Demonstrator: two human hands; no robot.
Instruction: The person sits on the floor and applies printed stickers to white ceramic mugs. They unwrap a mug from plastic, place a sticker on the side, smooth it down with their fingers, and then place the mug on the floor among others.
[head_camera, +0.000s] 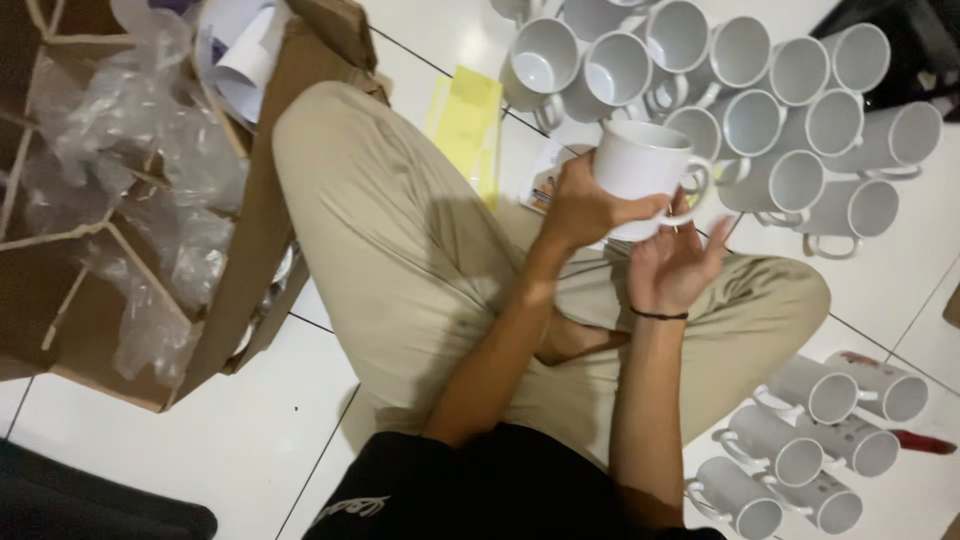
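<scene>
White mug (640, 165) upright in my left hand (585, 205), gripped round body; right hand (675, 265) empty, open, at its 6 o'clock, w/ handle facing 3.

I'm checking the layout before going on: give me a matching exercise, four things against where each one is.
Things:
1. white mug
2. cardboard box
3. yellow sheet
4. stack of mugs lying on their sides

Places:
A. flat on the floor tiles, above the bent knee
B. lower right, beside the shin
C. far left, with clear plastic wrap inside
D. held in the left hand, right hand open just under it

Pairs: 1-D, 2-C, 3-A, 4-B
</scene>
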